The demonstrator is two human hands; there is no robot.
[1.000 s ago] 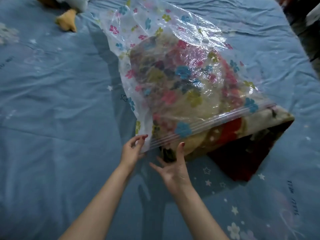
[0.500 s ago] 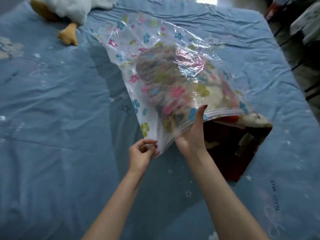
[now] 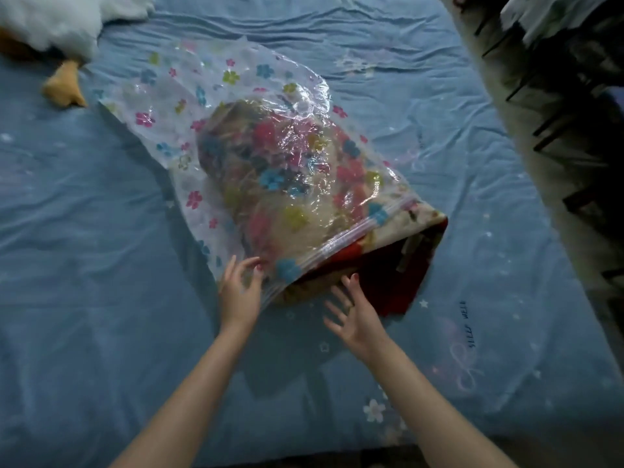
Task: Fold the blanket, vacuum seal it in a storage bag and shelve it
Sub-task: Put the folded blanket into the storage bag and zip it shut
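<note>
fingers (image 3: 248, 266) of the left hand (image 3: 238, 295) are spread and nearly straight, their tips at the near-left corner of the storage bag (image 3: 216, 106), touching or just over the plastic and gripping nothing. fingers of the right hand (image 3: 354, 320) are also splayed wide, hovering just short of the blanket (image 3: 385, 265) with nothing held; whether the tips touch the fabric cannot be told. beyond both sets of fingers the folded blanket sits mostly inside the flower-printed bag, which lies on the blue bed sheet (image 3: 84, 265). to the right of the right fingers a dark red and cream end of the blanket pokes out past the zip strip (image 3: 358, 231), and the mouth gapes there. so the folding looks done and the bagging is well along but not finished: that protruding end likely needs pushing in before the zip can close. sealing, drawing out the air and shelving all appear yet to do. far beyond the left fingers, a white plush toy (image 3: 57, 21) lies at the bed's corner.
</note>
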